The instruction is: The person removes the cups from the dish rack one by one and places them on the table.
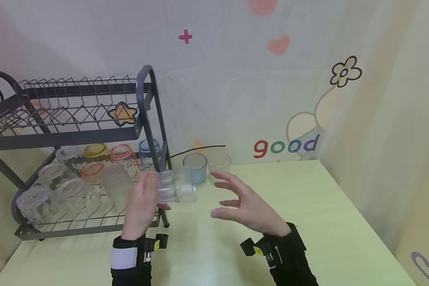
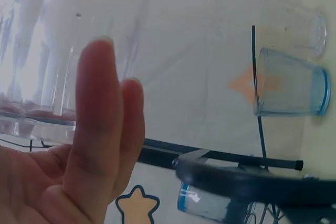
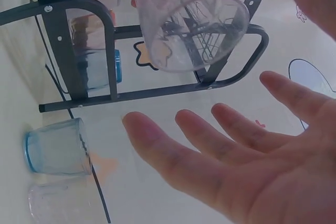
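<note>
My left hand [image 1: 140, 206] grips a clear drinking glass [image 1: 184, 186] by its ribbed base end. The glass lies on its side in the air, its mouth pointing right. In the left wrist view the fingers [image 2: 97, 108] stand in front of the ribbed glass wall. My right hand [image 1: 244, 204] is to the right of the mouth, apart from it, fingers spread and thumb out, holding nothing. Its palm and fingers [image 3: 168, 145] show in the right wrist view, below the round rim. Behind the held glass, a blue-tinted glass [image 1: 197, 171] and a clear glass [image 1: 220, 161] stand upright on the table.
A dark two-tier metal rack [image 1: 62, 139] fills the left side. Several upturned glasses, some with red, yellow or blue rims, stand on its lower shelf, including a frosted glass [image 1: 116, 184]. Behind the pale table [image 1: 289, 190] hangs a printed curtain [image 1: 221, 99].
</note>
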A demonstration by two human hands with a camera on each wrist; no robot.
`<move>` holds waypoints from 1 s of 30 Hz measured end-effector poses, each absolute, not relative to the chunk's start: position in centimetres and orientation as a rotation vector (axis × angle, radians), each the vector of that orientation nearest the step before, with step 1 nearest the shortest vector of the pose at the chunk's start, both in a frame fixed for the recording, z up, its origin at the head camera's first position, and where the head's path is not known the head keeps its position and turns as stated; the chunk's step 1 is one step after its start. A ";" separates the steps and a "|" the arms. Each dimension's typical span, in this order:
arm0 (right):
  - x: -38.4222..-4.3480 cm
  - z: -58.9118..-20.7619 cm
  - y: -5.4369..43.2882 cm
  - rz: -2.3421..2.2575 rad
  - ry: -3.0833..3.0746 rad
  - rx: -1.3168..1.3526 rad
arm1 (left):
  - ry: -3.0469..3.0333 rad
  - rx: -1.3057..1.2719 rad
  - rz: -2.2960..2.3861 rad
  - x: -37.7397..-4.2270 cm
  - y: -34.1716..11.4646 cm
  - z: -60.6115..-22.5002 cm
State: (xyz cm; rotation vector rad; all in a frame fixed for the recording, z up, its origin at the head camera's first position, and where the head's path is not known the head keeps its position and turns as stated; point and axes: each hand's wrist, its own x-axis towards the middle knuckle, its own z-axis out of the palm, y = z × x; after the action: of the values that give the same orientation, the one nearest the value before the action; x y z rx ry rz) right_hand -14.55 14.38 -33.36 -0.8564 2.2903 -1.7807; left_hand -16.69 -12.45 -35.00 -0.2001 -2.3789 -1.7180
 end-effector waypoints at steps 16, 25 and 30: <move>-15.3 -33.9 13.9 -1.939 2.214 -0.785 | -2.294 -0.482 -1.911 -17.0 -8.2 -35.8; -15.7 -34.1 14.5 -1.989 2.220 -0.796 | -2.312 -0.557 -1.964 -17.3 -6.8 -36.0; -15.8 -34.0 14.8 -1.997 2.214 -0.800 | -2.354 -0.595 -1.941 -17.2 -6.6 -36.2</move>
State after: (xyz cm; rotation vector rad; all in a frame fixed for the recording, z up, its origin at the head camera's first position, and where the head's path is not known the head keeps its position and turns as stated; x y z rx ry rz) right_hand -15.81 14.78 -33.99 -0.7997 2.2139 -1.9972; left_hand -17.24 -6.60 -36.16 -0.5946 -2.3541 -1.9406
